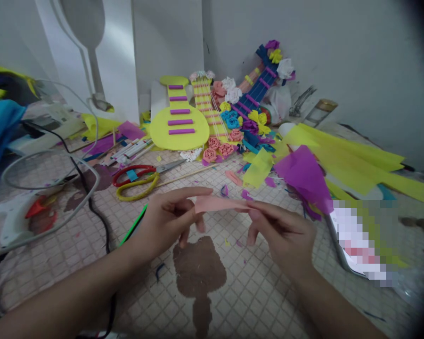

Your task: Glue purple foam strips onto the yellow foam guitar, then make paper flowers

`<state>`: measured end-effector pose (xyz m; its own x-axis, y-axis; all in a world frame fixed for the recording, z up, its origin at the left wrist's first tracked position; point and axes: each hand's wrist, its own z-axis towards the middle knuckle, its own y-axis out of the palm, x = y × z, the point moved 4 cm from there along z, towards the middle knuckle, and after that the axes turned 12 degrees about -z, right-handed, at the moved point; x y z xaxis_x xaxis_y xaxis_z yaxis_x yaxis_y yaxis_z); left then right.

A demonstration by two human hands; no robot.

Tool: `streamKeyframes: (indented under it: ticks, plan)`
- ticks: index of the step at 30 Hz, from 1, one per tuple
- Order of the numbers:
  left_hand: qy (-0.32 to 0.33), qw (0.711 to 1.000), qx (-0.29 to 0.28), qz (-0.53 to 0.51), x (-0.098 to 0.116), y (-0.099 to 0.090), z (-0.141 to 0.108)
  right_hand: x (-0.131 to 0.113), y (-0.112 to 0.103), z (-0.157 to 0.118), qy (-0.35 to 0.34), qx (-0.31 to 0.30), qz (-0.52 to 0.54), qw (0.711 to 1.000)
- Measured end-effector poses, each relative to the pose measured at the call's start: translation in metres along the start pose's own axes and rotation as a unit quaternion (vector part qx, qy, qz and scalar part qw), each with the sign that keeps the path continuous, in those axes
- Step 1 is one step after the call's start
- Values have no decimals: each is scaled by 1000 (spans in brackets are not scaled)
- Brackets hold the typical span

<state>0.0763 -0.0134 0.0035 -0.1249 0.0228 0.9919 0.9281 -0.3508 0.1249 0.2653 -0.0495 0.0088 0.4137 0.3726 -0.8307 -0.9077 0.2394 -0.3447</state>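
Note:
A narrow pink paper strip stretches between my two hands above the tiled-pattern table. My left hand pinches its wider end between thumb and fingers. At the other end, where the strip narrows and looks twisted, my right hand grips it with thumb and forefinger. Behind my left hand lie scissors with red and yellow handles. Farther back a yellow paper guitar shape with purple bars leans up, beside a yellow guitar with strings and a blue one trimmed with paper flowers.
A glue gun and looping cables lie at left. Purple paper and long yellow paper sheets spread at right, near a phone with a blurred screen. A glass jar stands by the wall. Paper scraps litter the table.

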Motion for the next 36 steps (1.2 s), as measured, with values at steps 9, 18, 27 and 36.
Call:
streamKeyframes:
  ticks: [9, 18, 27, 36]
  plan:
    - [117, 991, -46, 49, 12, 3, -5, -8, -7, 0, -120, 29, -84, 989]
    - [186, 974, -46, 120, 21, 4, -4, -6, -10, -2, -132, 36, -86, 987]
    - [186, 973, 9, 136, 20, 3, -4, -7, -3, 0, -59, 9, 3, 998]
    - [116, 990, 68, 51, 10, 0, 1, -1, 2, 0, 80, 38, 66, 994]
